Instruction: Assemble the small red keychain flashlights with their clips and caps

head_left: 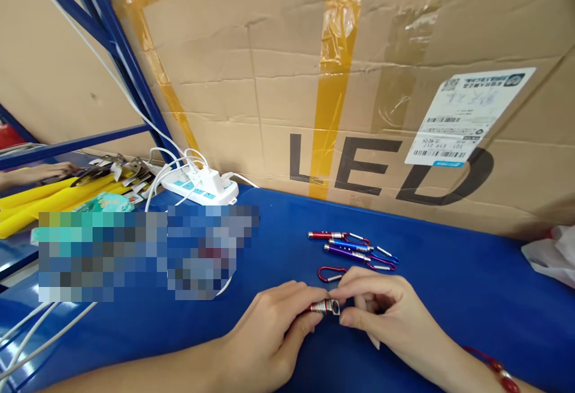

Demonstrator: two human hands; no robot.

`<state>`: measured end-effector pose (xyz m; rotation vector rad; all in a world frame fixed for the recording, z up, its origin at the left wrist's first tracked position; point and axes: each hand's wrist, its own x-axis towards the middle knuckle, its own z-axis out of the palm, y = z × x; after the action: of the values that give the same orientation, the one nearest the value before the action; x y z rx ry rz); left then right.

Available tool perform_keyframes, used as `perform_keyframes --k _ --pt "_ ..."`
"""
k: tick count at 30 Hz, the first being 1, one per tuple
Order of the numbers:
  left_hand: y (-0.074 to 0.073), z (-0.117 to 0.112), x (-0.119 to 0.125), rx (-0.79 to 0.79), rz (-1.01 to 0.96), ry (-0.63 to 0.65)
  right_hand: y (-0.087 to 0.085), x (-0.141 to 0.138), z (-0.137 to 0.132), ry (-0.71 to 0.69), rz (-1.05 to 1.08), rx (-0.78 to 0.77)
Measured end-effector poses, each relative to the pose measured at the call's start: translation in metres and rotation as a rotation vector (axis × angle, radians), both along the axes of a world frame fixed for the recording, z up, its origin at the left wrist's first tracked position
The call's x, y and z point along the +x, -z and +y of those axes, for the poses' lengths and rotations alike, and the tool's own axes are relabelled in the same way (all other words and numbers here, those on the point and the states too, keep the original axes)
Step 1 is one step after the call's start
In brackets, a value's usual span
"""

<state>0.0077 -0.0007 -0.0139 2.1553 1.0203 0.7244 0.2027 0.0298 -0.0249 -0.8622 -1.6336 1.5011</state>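
My left hand is closed around a small red penlight, whose silver end points right. The thumb and forefinger of my right hand pinch at that end, one fingertip above it and one beside it. The other fingers curl under, and whether they hold anything is hidden. Just behind my right hand lies a red carabiner clip. Further back on the blue tabletop lie a red penlight, a blue penlight and a purple penlight, each with a carabiner.
A white power strip with plugs and cables stands at the back left. Yellow tube-like items lie further left, near another person's hand. A large cardboard box forms the back wall. A white plastic bag sits at right.
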Motion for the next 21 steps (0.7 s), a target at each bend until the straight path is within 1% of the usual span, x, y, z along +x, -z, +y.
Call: perform_keyframes --k 3,6,10,15,21 --pt "0.000 0.000 0.000 0.026 0.005 -0.001 0.001 -0.002 0.000 0.014 0.003 -0.012" --pt "0.000 -0.001 -0.001 0.038 -0.012 -0.002 0.002 -0.001 -0.001 0.055 -0.051 -0.002" --pt "-0.001 -0.001 -0.002 -0.004 -0.019 0.000 0.009 0.004 -0.001 0.074 -0.131 0.024" --pt "-0.001 -0.001 -0.002 -0.016 -0.003 0.005 0.016 0.006 0.003 0.074 -0.121 -0.007" --pt "0.001 -0.002 -0.003 -0.011 0.008 -0.008 0.010 0.000 0.006 0.066 -0.092 -0.056"
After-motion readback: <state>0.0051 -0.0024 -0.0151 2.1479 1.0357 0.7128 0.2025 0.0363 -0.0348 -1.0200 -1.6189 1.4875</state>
